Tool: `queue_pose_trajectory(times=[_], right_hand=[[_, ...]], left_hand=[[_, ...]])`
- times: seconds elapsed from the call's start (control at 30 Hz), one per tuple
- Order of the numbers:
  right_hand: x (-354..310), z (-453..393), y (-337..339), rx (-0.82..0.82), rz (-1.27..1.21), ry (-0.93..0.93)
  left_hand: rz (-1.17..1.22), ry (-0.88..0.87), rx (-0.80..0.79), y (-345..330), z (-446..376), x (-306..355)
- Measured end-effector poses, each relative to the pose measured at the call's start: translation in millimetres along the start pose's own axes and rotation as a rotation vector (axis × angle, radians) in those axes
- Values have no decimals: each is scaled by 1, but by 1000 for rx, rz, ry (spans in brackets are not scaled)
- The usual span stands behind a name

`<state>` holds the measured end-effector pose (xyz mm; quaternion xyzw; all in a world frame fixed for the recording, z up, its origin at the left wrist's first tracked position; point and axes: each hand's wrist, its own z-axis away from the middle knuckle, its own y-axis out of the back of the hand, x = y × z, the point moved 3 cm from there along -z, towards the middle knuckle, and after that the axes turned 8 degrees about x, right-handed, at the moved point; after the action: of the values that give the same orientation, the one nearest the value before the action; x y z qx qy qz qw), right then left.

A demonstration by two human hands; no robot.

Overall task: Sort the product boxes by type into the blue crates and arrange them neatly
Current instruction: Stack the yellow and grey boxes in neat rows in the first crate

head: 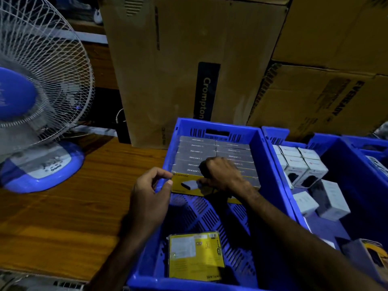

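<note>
A blue crate (270, 164) in front of me holds two neat rows of grey-topped yellow boxes (195, 152) standing on edge at its far end. My right hand (220, 173) grips the nearest yellow box (184, 185) from above. My left hand (151, 190) touches that box's left edge with thumb and fingers. Another yellow box (195, 255) lies flat on the crate floor near me. A second blue crate (357, 185) to the right holds white boxes (302, 166), some stacked, some loose.
A blue and white table fan (39, 97) stands on the wooden table (63, 217) at the left. Large cardboard cartons (189, 59) rise behind the crates. A yellow and dark box (369, 257) sits at the lower right edge.
</note>
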<state>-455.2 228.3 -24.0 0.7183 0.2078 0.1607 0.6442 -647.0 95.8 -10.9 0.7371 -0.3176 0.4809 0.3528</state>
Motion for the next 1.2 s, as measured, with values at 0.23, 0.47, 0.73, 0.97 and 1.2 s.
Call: queue_pose_trajectory(times=[0.23, 0.47, 0.73, 0.97, 1.2], right_hand=[[-8, 10, -9, 26, -13, -38], [-14, 24, -6, 111, -9, 68], [-47, 81, -9, -116, -135, 286], [-60, 123, -67, -633, -94, 156], [-44, 128, -70, -603, -260, 109]], left_hand=[[-2, 10, -18, -1, 0, 1], [12, 93, -44, 2, 2, 7], [102, 88, -65, 2, -2, 7], [15, 74, -67, -2, -5, -3], [-120, 14, -98, -7, -1, -5]])
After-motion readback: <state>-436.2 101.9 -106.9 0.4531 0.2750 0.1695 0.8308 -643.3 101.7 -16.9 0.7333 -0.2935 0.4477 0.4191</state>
